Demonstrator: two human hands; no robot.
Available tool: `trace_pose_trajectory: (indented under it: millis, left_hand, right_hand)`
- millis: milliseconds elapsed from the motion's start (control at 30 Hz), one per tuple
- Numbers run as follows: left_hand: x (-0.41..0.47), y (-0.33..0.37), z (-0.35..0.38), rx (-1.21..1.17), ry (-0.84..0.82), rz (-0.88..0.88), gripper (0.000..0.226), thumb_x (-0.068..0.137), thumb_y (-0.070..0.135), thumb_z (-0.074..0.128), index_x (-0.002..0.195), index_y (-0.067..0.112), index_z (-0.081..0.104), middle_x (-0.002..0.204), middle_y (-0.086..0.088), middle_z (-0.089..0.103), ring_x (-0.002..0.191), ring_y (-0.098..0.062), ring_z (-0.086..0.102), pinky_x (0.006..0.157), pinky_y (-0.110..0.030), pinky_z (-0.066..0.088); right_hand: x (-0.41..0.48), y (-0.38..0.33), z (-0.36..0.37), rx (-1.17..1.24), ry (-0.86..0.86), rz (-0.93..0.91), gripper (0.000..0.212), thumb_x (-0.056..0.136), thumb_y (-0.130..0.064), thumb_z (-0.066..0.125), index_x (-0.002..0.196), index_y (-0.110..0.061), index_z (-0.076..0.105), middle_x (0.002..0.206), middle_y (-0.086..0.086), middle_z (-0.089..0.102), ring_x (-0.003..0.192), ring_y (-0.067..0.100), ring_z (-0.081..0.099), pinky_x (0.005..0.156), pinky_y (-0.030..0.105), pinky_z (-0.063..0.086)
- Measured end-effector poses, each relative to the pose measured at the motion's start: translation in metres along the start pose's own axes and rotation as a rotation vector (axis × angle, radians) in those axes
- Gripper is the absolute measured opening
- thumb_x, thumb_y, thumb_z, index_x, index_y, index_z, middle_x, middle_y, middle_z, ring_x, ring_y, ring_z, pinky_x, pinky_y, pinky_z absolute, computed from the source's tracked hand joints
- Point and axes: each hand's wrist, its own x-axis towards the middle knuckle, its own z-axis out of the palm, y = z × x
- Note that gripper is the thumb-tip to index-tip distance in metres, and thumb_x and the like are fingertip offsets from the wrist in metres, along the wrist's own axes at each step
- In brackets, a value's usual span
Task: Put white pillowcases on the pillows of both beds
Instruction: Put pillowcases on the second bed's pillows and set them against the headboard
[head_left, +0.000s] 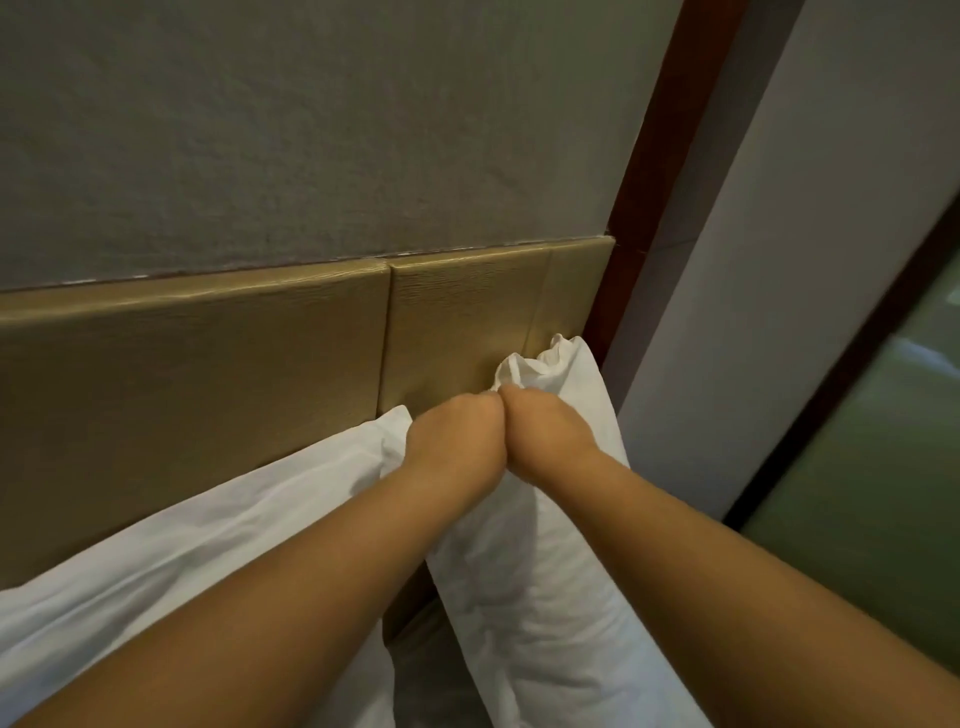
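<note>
White pillowcase (540, 364), filled, upright against headboard (208, 374) right end, top bunched. Left hand (457, 441), right hand (545, 434) fisted, knuckles touching, gripping bunched cloth. Second pillow (208, 530) leans on headboard, left.

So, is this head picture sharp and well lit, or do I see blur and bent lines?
Head view: dim, warm light; the left hand, right hand and pillowcase look soft, blurred; the wide lens bows the top of the headboard; the glass panel at right shows pale smeared reflections.
</note>
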Motion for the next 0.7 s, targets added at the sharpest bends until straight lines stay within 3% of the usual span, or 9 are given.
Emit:
trace_pose_trajectory:
  millis: [100, 200, 267, 400, 533, 600, 700]
  left_hand:
    - [-0.002, 0.001, -0.019, -0.121, -0.009, -0.098, 0.02, 0.094, 0.015, 0.05, 0.111, 0.014, 0.061, 0.104, -0.007, 0.063, 0.097, -0.027, 0.061, 0.072, -0.032, 0.044]
    - [-0.012, -0.026, -0.042, 0.021, 0.05, -0.128, 0.019, 0.093, 0.012, 0.048, 0.105, 0.013, 0.063, 0.086, -0.005, 0.056, 0.081, -0.025, 0.056, 0.067, -0.033, 0.044]
    - [-0.024, -0.045, -0.053, 0.12, 0.111, -0.128, 0.022, 0.091, 0.008, 0.049, 0.109, 0.013, 0.059, 0.086, -0.006, 0.057, 0.075, -0.024, 0.053, 0.063, -0.033, 0.044]
    - [-0.048, -0.055, -0.057, 0.252, 0.208, -0.02, 0.034, 0.089, 0.007, 0.053, 0.121, 0.014, 0.045, 0.087, -0.007, 0.057, 0.068, -0.024, 0.051, 0.052, -0.031, 0.037]
    - [-0.075, -0.036, -0.035, 0.251, 0.283, 0.114, 0.041, 0.088, 0.024, 0.061, 0.125, 0.019, 0.044, 0.116, -0.01, 0.055, 0.088, -0.028, 0.06, 0.058, -0.031, 0.039]
    - [-0.094, -0.023, -0.005, 0.239, 0.259, 0.17, 0.046, 0.088, 0.028, 0.063, 0.129, 0.02, 0.043, 0.126, -0.01, 0.05, 0.098, -0.029, 0.059, 0.062, -0.033, 0.042]
    - [-0.122, -0.003, 0.046, 0.175, 0.142, 0.231, 0.036, 0.09, 0.022, 0.057, 0.124, 0.016, 0.044, 0.121, -0.009, 0.047, 0.094, -0.029, 0.059, 0.059, -0.036, 0.038]
  right_hand:
    - [0.0, 0.004, -0.025, 0.021, 0.149, 0.059, 0.013, 0.088, -0.012, 0.045, 0.086, -0.009, 0.057, 0.086, 0.009, 0.059, 0.089, 0.029, 0.06, 0.064, 0.03, 0.036]
    - [0.002, -0.005, -0.044, 0.171, 0.239, 0.141, 0.026, 0.088, -0.007, 0.039, 0.063, -0.013, 0.039, 0.068, 0.003, 0.045, 0.079, 0.028, 0.047, 0.057, 0.029, 0.03]
    - [-0.003, -0.016, -0.043, 0.241, 0.192, 0.165, 0.021, 0.089, -0.006, 0.038, 0.07, -0.012, 0.045, 0.07, 0.004, 0.05, 0.076, 0.024, 0.046, 0.055, 0.028, 0.032]
    - [-0.025, -0.038, -0.024, 0.159, -0.008, 0.16, 0.009, 0.092, -0.012, 0.047, 0.09, -0.012, 0.056, 0.087, 0.008, 0.057, 0.077, 0.025, 0.054, 0.054, 0.025, 0.036]
    - [-0.057, -0.032, -0.008, 0.071, -0.087, 0.138, 0.021, 0.094, -0.021, 0.049, 0.11, -0.01, 0.059, 0.107, 0.013, 0.061, 0.096, 0.03, 0.059, 0.075, 0.035, 0.045]
    - [-0.082, -0.016, 0.013, 0.091, -0.098, 0.137, 0.02, 0.093, -0.02, 0.049, 0.107, -0.009, 0.059, 0.109, 0.012, 0.062, 0.096, 0.029, 0.058, 0.079, 0.036, 0.046]
    - [-0.121, 0.015, 0.053, 0.09, -0.179, 0.151, 0.015, 0.093, -0.019, 0.048, 0.097, -0.01, 0.059, 0.106, 0.012, 0.063, 0.085, 0.025, 0.054, 0.077, 0.034, 0.043]
